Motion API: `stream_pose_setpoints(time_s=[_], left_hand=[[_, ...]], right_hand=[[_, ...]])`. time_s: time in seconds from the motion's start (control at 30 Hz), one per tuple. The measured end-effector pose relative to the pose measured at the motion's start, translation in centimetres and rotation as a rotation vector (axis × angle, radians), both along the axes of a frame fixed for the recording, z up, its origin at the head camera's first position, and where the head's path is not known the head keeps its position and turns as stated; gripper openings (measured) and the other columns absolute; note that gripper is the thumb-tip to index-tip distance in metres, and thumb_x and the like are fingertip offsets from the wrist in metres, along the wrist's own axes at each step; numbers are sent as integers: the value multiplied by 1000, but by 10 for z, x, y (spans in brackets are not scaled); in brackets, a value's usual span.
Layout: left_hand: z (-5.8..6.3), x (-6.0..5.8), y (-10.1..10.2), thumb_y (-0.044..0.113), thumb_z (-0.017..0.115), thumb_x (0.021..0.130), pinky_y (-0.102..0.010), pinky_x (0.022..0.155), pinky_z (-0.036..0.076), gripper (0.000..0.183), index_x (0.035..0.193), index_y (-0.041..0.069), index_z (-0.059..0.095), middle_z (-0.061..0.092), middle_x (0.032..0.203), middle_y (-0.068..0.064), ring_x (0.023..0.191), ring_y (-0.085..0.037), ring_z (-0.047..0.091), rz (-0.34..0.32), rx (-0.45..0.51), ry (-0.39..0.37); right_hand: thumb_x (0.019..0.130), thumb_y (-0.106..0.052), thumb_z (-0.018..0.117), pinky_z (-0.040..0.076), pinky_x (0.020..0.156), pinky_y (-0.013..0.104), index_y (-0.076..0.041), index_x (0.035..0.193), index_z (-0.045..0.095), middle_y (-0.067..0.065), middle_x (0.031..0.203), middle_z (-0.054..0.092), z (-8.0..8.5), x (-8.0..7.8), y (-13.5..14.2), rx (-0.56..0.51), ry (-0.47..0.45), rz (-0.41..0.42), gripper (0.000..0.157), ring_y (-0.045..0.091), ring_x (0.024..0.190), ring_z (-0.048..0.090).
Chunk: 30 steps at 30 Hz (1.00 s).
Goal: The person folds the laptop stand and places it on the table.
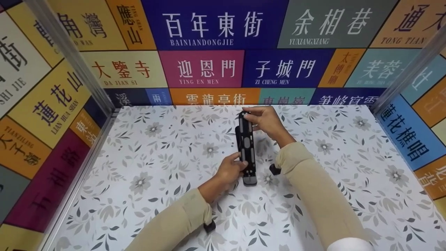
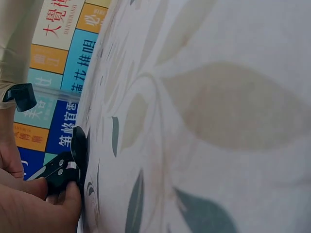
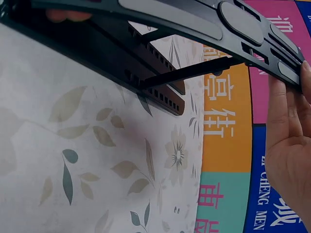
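A black folding laptop stand with grey pads is propped up on the table, roughly in the middle of the head view. My left hand pinches its near end close to the hinge, thumb on top. At the far, raised end, my right hand holds the upper plate between thumb and fingers. In the right wrist view the stand's upper plate is tilted up from the slotted base, with a support bar running between them. The left wrist view shows the near end with a curved lip beside my left fingers.
A white floral cloth covers the table. Behind it and at both sides rise panels printed with coloured place-name signs. Metal posts stand at the back corners. Small black devices hang under both sleeve cuffs.
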<state>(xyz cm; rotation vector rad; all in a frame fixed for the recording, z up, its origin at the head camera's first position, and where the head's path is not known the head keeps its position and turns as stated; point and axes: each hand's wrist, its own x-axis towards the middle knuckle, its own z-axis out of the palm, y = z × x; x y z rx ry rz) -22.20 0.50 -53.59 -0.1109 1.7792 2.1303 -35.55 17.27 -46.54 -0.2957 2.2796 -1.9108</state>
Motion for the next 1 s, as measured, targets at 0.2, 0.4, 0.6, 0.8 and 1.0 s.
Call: stream_pose_setpoints(time_s=[0.2, 0.4, 0.6, 0.8, 1.0], left_hand=[[1, -1, 1, 0, 57, 100, -41, 93, 59, 35, 134, 7, 63, 74, 111, -17, 100, -25, 73, -4, 9, -22], [1, -2, 0, -1, 54, 101, -40, 93, 59, 35, 134, 7, 62, 73, 111, -16, 101, -25, 73, -29, 35, -15], [1, -4, -5, -3, 52, 101, -40, 93, 58, 37, 136, 5, 60, 72, 114, -18, 102, -25, 71, -51, 42, -25], [2, -6, -14, -2, 56, 100, -39, 91, 60, 38, 137, 5, 62, 73, 113, -20, 101, -26, 72, -69, -63, 22], [1, -9, -29, 1, 57, 100, -35, 87, 60, 38, 137, 6, 63, 74, 112, -20, 100, -25, 73, -140, -141, 63]], right_hand=[[94, -21, 74, 64, 69, 37, -14, 128, 73, 14, 118, 75, 0, 1, 0, 22, 32, -7, 34, 17, 87, 75], [96, -18, 73, 64, 64, 36, -16, 121, 76, 14, 108, 76, 2, 2, -3, 102, 109, -35, 25, 19, 80, 75], [95, -16, 73, 63, 63, 34, -17, 117, 77, 14, 100, 78, 4, 5, -8, 154, 129, -78, 22, 19, 77, 75], [94, -15, 75, 64, 65, 41, -13, 117, 78, 14, 101, 79, 8, 10, -12, 214, 163, -155, 23, 16, 75, 76], [94, -14, 75, 63, 64, 42, -17, 116, 78, 13, 104, 79, 6, 20, -14, 253, 203, -233, 22, 18, 79, 77]])
